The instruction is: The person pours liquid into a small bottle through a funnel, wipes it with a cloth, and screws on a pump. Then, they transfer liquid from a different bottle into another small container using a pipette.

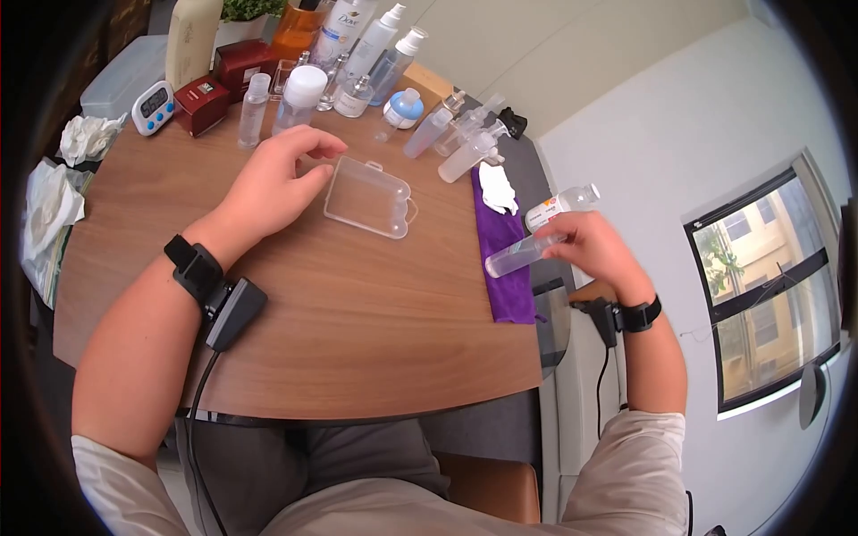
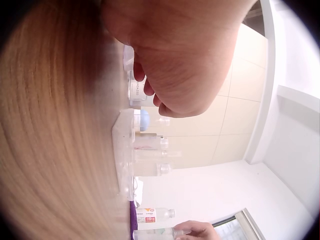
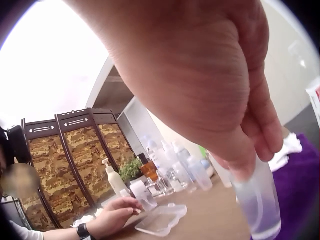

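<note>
My right hand (image 1: 594, 250) pinches the top of a clear bottle (image 1: 514, 259), whose base is over the purple cloth (image 1: 509, 299). The right wrist view shows thumb and fingers round the upper end of this bottle (image 3: 257, 205); whether its base touches the cloth, I cannot tell. My left hand (image 1: 277, 179) holds nothing, its fingers loosely bent, just left of a clear plastic case (image 1: 366, 201) on the table. Whether the thumb touches the case is unclear. Beyond the right hand stands a labelled clear bottle (image 1: 559, 207).
Along the table's back edge stand several bottles, a white-capped jar (image 1: 304, 89), red boxes (image 1: 202, 103) and a timer (image 1: 154, 109). Several spray bottles (image 1: 465, 156) stand near a white cloth (image 1: 497, 188). Crumpled tissues (image 1: 85, 138) lie at the far left.
</note>
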Demonstrator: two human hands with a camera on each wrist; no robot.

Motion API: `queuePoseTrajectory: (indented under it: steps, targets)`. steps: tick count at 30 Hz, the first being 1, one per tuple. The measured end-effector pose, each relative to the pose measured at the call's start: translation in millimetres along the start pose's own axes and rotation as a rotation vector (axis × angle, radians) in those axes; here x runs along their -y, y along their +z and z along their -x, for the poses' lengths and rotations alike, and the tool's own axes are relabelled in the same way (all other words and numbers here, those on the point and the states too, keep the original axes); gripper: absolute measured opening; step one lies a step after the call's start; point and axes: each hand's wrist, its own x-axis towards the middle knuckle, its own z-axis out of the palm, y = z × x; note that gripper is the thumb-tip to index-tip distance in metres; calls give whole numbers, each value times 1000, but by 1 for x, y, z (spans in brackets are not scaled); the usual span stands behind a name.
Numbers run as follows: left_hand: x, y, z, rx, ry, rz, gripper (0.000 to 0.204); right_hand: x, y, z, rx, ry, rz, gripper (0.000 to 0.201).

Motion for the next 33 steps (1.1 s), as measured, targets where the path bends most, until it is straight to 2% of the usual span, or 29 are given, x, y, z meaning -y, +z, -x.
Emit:
queuePoseTrajectory:
  steps: [2, 8, 10, 13, 16, 20, 22, 23, 25, 26, 30, 32, 33]
  targets:
    - [-1, 0, 1, 0, 1, -19, 27, 1, 2, 2, -27, -10, -22, 27]
    - [1, 0, 0, -18, 5, -7, 27, 2, -3, 9, 40, 46, 15, 25]
    - [-1, 0, 0, -9, -8, -7, 27, 3, 1, 12, -4, -17, 59, 26]
    - [1, 1, -1, -19, -9, 2, 27, 3, -9, 14, 16, 71, 27, 27]
    - [-1, -1, 0, -13, -15, -11, 28, 1, 6, 17, -53, 28, 51, 26]
    - [2, 1, 0, -12, -6, -3, 28, -8, -12, 34, -53, 45, -9, 25]
    - [4, 1, 0, -45, 53, -2, 26, -16, -20, 50, -84, 175, -65, 27]
    - [4, 1, -1, -45, 52, -3, 26, -17, -18, 56, -84, 174, -65, 27]
    - [3, 1, 0, -39, 47, -30, 26, -17, -10, 70, 44, 224, 14, 27]
    - [3, 0, -1, -37, 46, -29, 26, -14, 3, 72, -14, 252, -4, 26]
    - [3, 1, -3, -9, 26, -20, 27, -5, -10, 80, 24, 188, 66, 24]
    - [4, 1, -1, -22, 17, -21, 27, -5, -20, 82, 25, 399, -70, 24]
    - [3, 0, -1, -26, 20, -16, 27, -8, -14, 83, 26, 395, -70, 24]
